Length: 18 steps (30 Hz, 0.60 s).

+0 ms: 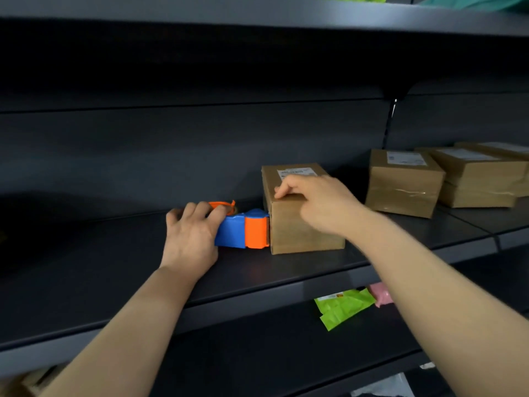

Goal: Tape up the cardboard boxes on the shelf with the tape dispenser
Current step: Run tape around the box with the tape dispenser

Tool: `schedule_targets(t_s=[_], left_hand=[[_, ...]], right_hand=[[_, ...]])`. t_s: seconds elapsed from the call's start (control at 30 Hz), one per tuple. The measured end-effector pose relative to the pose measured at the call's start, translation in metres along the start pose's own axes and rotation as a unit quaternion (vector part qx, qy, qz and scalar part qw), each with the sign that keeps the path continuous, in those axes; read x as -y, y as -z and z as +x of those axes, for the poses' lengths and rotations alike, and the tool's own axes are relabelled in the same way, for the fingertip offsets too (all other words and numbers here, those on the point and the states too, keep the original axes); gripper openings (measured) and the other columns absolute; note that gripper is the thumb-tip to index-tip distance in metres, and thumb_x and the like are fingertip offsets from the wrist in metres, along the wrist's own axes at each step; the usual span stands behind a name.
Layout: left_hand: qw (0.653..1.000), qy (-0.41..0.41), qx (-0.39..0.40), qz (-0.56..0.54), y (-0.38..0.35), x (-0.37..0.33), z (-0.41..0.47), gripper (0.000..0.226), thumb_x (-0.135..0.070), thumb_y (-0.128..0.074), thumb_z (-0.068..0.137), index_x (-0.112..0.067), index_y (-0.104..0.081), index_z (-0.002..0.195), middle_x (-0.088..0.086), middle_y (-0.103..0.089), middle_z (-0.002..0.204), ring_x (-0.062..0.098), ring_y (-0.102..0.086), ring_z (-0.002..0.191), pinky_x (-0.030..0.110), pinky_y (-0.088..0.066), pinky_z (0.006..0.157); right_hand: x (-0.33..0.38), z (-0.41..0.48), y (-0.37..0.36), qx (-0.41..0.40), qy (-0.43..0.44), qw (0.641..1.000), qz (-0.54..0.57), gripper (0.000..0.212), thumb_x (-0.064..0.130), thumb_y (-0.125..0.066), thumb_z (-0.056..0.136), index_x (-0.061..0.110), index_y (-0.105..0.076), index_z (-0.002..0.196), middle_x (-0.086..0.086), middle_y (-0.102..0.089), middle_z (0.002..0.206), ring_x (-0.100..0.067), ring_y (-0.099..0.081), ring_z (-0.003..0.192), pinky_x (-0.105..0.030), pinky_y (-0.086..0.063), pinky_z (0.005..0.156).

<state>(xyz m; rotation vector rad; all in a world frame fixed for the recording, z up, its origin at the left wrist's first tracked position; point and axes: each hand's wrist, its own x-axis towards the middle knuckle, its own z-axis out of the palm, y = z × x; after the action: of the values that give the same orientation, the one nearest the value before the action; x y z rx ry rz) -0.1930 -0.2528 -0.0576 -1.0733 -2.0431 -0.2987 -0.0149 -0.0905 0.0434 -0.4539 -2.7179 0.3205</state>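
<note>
Nearest, on the lower shelf (257, 353), a crumpled green bag (343, 308) lies with a pink bag (380, 295) just behind it to the right. Two bare forearms reach up from the near edge over the middle shelf (114, 267). The left hand (191, 239) rests on that shelf and grips the rear of the tape dispenser (243, 230), its fingers curled over the top by the orange loop. The dispenser is blue with an orange front, and lies on the shelf with that front against the left side of the cardboard box (303, 233). The right hand (320, 204) holds the box from above, its bent fingers laid over the near top edge and the fingertips on the lid just short of a white label. The box stands on the middle shelf, right of centre. Farther right and deeper in, three more brown boxes stand close together: the nearest one (403, 184) carries a label and glossy tape, a second (475, 179) is beside it, and a third (503, 149) sits behind at the frame edge. Beyond is the dark back panel, and on the top shelf (257, 15) green and teal wrappers barely show.
</note>
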Motion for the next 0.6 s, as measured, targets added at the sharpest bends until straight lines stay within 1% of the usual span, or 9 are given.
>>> schedule_targets(t_s=[0.03, 0.07, 0.1, 0.17, 0.27, 0.4, 0.5, 0.57, 0.6], left_hand=[[1.0, 0.0, 0.003, -0.003, 0.001, 0.0, 0.0, 0.069, 0.001, -0.075, 0.047, -0.022, -0.061, 0.111, 0.005, -0.057, 0.09, 0.033, -0.055, 0.088, 0.048, -0.041, 0.078], [1.0, 0.002, 0.007, -0.006, 0.001, 0.001, -0.001, 0.071, 0.001, -0.075, 0.047, -0.022, -0.061, 0.112, 0.005, -0.057, 0.091, 0.033, -0.055, 0.089, 0.048, -0.041, 0.078], [1.0, 0.003, 0.009, -0.01, 0.001, 0.0, 0.0, 0.071, 0.001, -0.075, 0.047, -0.022, -0.061, 0.113, 0.004, -0.058, 0.092, 0.033, -0.054, 0.089, 0.049, -0.042, 0.079], [1.0, 0.005, 0.012, -0.015, 0.0, 0.0, -0.001, 0.073, 0.001, -0.074, 0.047, -0.022, -0.062, 0.115, 0.004, -0.058, 0.093, 0.033, -0.054, 0.09, 0.049, -0.042, 0.079], [1.0, 0.018, 0.014, -0.02, -0.002, 0.001, -0.001, 0.072, 0.0, -0.072, 0.047, -0.021, -0.062, 0.116, 0.005, -0.057, 0.093, 0.034, -0.054, 0.09, 0.049, -0.043, 0.078], [0.999, 0.039, 0.033, -0.016, -0.002, 0.002, 0.002, 0.07, -0.001, -0.071, 0.049, -0.018, -0.062, 0.116, 0.007, -0.057, 0.093, 0.035, -0.053, 0.091, 0.048, -0.042, 0.078], [0.999, 0.032, 0.026, -0.024, -0.001, 0.002, -0.001, 0.071, 0.001, -0.071, 0.049, -0.019, -0.061, 0.116, 0.006, -0.057, 0.094, 0.034, -0.053, 0.09, 0.047, -0.042, 0.076], [0.999, 0.021, 0.023, -0.03, -0.001, 0.004, -0.001, 0.073, 0.002, -0.071, 0.049, -0.021, -0.061, 0.117, 0.005, -0.057, 0.094, 0.033, -0.053, 0.091, 0.048, -0.042, 0.076], [0.999, 0.021, 0.023, -0.035, -0.001, 0.003, 0.0, 0.073, 0.003, -0.071, 0.049, -0.022, -0.061, 0.117, 0.005, -0.057, 0.095, 0.033, -0.054, 0.091, 0.048, -0.042, 0.077]], right_hand=[[0.002, -0.002, -0.012, -0.074, 0.006, 0.997, -0.014, 0.044, 0.006, -0.044, 0.085, 0.039, -0.058, 0.11, 0.013, -0.061, 0.124, -0.017, -0.056, 0.115, -0.035, -0.042, 0.093], [0.001, -0.003, -0.027, -0.164, 0.037, 0.985, -0.049, 0.032, 0.014, -0.048, 0.086, 0.033, -0.061, 0.109, 0.008, -0.066, 0.114, -0.02, -0.062, 0.104, -0.036, -0.041, 0.09], [-0.001, -0.003, -0.043, -0.23, 0.072, 0.967, -0.085, 0.024, 0.023, -0.05, 0.088, 0.028, -0.063, 0.107, 0.005, -0.069, 0.105, -0.02, -0.065, 0.095, -0.037, -0.04, 0.086], [-0.01, 0.002, -0.071, -0.306, 0.115, 0.933, -0.148, 0.023, 0.037, -0.052, 0.09, 0.021, -0.065, 0.102, 0.001, -0.068, 0.1, -0.021, -0.063, 0.089, -0.038, -0.035, 0.081], [-0.02, 0.023, -0.089, -0.361, 0.112, 0.91, -0.167, 0.025, 0.042, -0.053, 0.091, 0.02, -0.065, 0.095, -0.001, -0.065, 0.092, -0.023, -0.06, 0.085, -0.039, -0.031, 0.077], [-0.015, 0.033, -0.093, -0.355, 0.124, 0.913, -0.159, 0.031, 0.045, -0.049, 0.092, 0.019, -0.067, 0.094, -0.001, -0.066, 0.09, -0.023, -0.061, 0.083, -0.038, -0.03, 0.077], [-0.025, 0.028, -0.085, -0.393, 0.133, 0.902, -0.119, 0.031, 0.045, -0.047, 0.094, 0.023, -0.069, 0.093, 0.005, -0.069, 0.092, -0.02, -0.062, 0.086, -0.037, -0.028, 0.079], [-0.037, 0.025, -0.081, -0.436, 0.082, 0.893, -0.072, 0.03, 0.04, -0.045, 0.095, 0.023, -0.068, 0.085, 0.006, -0.068, 0.089, -0.02, -0.059, 0.084, -0.037, -0.027, 0.08], [-0.042, 0.025, -0.08, -0.442, 0.044, 0.895, -0.042, 0.032, 0.04, -0.044, 0.096, 0.021, -0.066, 0.082, 0.004, -0.067, 0.087, -0.022, -0.057, 0.083, -0.038, -0.027, 0.081]])
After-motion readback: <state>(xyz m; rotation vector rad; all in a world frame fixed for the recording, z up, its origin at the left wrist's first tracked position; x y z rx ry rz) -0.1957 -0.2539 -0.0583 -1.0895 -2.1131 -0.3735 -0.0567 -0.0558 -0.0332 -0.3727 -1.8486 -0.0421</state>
